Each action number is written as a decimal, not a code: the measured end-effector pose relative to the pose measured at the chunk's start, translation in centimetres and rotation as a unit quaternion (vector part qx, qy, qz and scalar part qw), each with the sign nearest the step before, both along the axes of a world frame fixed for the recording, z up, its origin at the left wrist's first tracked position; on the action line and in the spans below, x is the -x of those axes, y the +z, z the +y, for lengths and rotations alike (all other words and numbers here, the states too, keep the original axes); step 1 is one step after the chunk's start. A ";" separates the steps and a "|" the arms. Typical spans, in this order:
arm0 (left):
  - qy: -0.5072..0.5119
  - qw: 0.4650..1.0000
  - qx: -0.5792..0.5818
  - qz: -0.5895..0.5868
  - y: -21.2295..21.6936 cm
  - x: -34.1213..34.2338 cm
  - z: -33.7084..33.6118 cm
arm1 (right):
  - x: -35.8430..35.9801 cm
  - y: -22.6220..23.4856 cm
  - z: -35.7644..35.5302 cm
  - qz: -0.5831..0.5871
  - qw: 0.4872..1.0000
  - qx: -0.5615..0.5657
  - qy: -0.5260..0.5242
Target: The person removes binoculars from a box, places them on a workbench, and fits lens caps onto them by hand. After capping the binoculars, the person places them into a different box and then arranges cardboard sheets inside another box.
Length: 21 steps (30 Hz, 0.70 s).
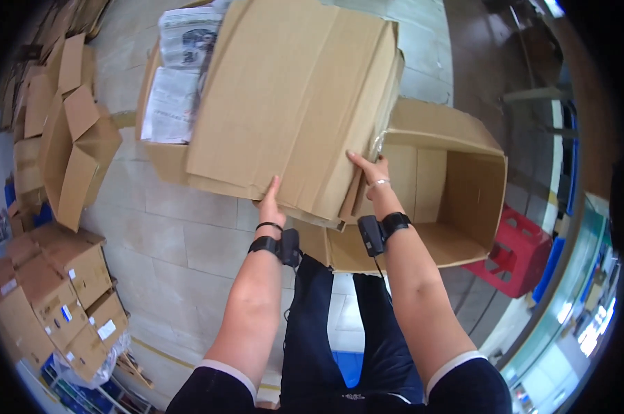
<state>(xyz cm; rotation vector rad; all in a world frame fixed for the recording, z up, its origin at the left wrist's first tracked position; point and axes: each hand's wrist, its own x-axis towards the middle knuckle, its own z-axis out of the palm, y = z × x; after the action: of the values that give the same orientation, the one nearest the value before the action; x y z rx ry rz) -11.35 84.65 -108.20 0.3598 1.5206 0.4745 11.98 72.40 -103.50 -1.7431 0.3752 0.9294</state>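
1. Holding a stack of flat cardboard (291,103) with both hands, that's what the person in front of me is up to. The stack is up in front of them, tilted a bit.
2. Left hand (269,201) is gripping the near edge, thumb on top; can't see the other fingers, they're under the sheets.
3. Right hand (372,169) has the right side, thumb pressed on top, rest of the fingers mostly hidden, so can't tell how they're curled.
4. Just right of the stack sits a big open box (474,181), with a red plastic stool (529,252) beside it.
5. Poking out past the stack's left side: another box (168,163) with printed papers (170,103) in it.
6. Over on the far left, 1 carton with its flaps up (94,155), plus a pile of brown boxes (53,297) lower down.
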 end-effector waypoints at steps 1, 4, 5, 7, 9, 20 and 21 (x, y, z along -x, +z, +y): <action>-0.020 0.993 -0.026 -0.116 -0.3 0.8 0.2 | 0.2 0.7 0.8 0.020 0.998 -0.038 -0.043; -0.016 0.984 0.054 -0.172 2.7 -0.3 -1.1 | -0.2 2.3 -0.6 0.087 0.992 -0.056 -0.072; -0.022 0.981 0.054 -0.183 4.1 0.1 -1.0 | 0.8 3.0 -0.9 0.072 0.987 -0.129 -0.071; -0.026 0.981 0.042 -0.186 5.6 1.8 -0.3 | 2.2 4.8 -1.5 0.064 0.972 -0.218 -0.059; -0.027 0.981 0.029 -0.191 7.6 3.1 -1.2 | 3.9 7.4 -4.0 0.100 0.953 -0.271 -0.095; -0.396 0.906 -0.023 -0.149 16.1 -1.9 -19.0 | 16.2 11.4 -36.3 0.173 0.907 -0.172 -0.343; -0.393 0.908 -0.031 -0.141 15.7 -2.9 -19.9 | 17.0 12.5 -37.2 0.170 0.902 -0.168 -0.359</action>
<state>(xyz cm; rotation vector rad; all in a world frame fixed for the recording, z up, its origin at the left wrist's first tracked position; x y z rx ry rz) -8.50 64.71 -92.50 0.8673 0.9669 -0.0711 -4.97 35.19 -91.05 -0.9889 0.9505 0.6862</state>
